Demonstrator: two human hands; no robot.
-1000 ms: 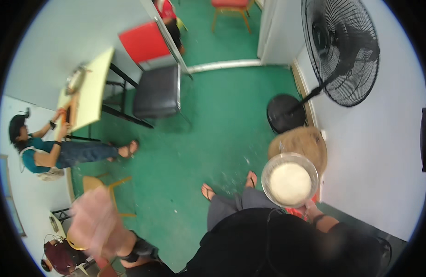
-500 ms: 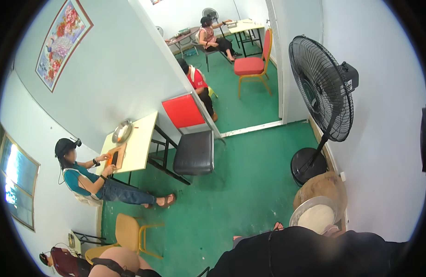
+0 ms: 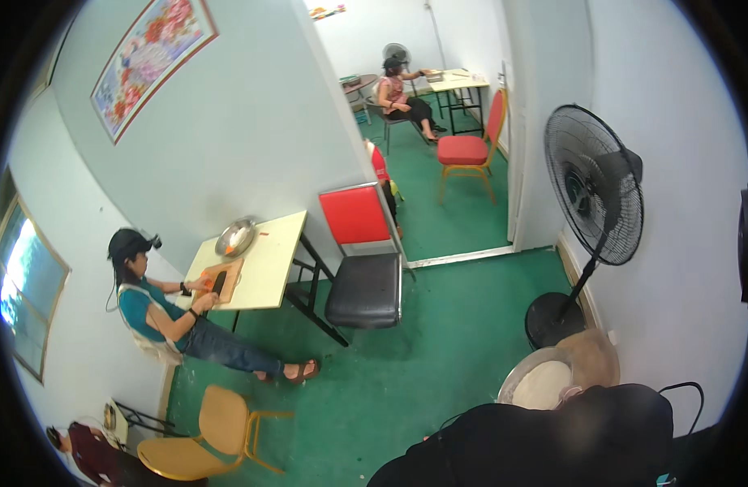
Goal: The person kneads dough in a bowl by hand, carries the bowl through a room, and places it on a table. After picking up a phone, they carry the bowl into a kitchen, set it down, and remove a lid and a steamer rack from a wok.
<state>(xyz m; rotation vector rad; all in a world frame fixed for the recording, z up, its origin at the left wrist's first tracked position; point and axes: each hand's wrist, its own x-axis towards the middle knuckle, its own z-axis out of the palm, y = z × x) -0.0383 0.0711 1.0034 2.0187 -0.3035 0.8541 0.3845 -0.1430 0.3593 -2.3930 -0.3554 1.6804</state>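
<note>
A metal bowl (image 3: 526, 380) with something white in it shows at the lower right, just above my dark-clothed chest (image 3: 552, 438), which hides its near rim. Behind the bowl lies a round tan board (image 3: 595, 354). Neither my left hand nor my right hand shows in the picture; my body covers whatever is under the bowl.
A black standing fan (image 3: 593, 203) stands by the right wall. A red-backed black chair (image 3: 364, 284) sits by a cream table (image 3: 264, 260), where a seated person (image 3: 159, 312) works at a cutting board. A yellow chair (image 3: 208, 430) is at lower left, on the green floor (image 3: 439, 325).
The view has swung upward from the floor to the room. My blurred left hand has left the picture, and the bowl has slid toward the lower edge.
</note>
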